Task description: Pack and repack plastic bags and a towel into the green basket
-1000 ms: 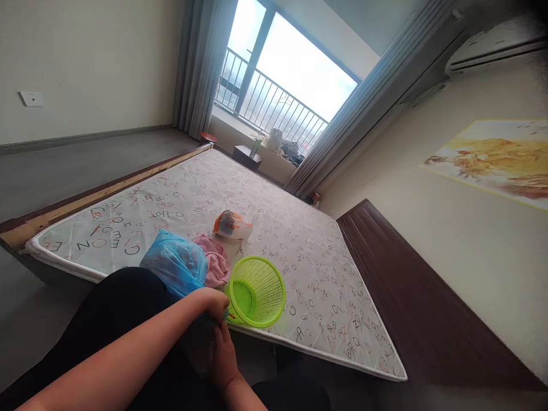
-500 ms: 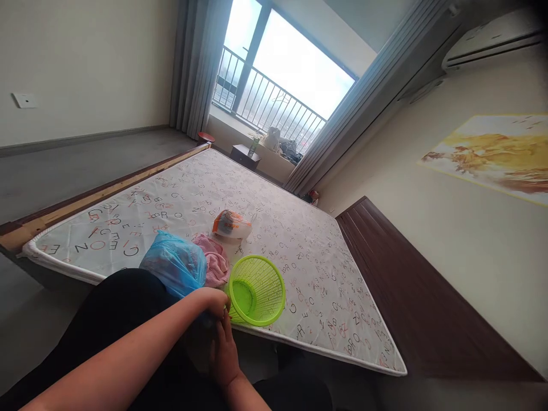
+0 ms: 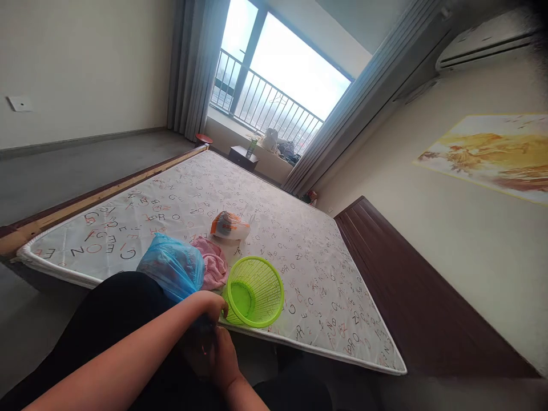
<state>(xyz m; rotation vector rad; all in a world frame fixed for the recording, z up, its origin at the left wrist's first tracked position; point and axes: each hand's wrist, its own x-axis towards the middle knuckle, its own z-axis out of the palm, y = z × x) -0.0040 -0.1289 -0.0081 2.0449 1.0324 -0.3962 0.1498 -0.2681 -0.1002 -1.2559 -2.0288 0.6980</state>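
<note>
My left hand (image 3: 213, 303) bends down at the wrist just left of a green mesh basket (image 3: 276, 311), its fingers curled inward. Below it my right hand (image 3: 225, 355) is closed too, thumb side up, over my dark-clothed lap. Anything between the two hands is lost in shadow. The open-topped basket stands on the mattress edge, tilted in my view. Left of it lie a crumpled pink cloth (image 3: 214, 265) and a full blue plastic bag (image 3: 171, 264) beside my knee. Behind them sits a clear package with orange print (image 3: 230, 225).
The letter-printed mattress (image 3: 317, 274) lies in a wooden bed frame (image 3: 107, 191) with a dark headboard (image 3: 411, 285). Beyond it are a small dark nightstand (image 3: 243, 158), a red stool (image 3: 204, 138), grey curtains (image 3: 190, 68) and a window ledge with bags (image 3: 272, 140).
My right hand's fingers, stretched up against my left hand before, are now folded in and lower. The hands have parted slightly. The view has shifted a little; the basket and bags stay put.
</note>
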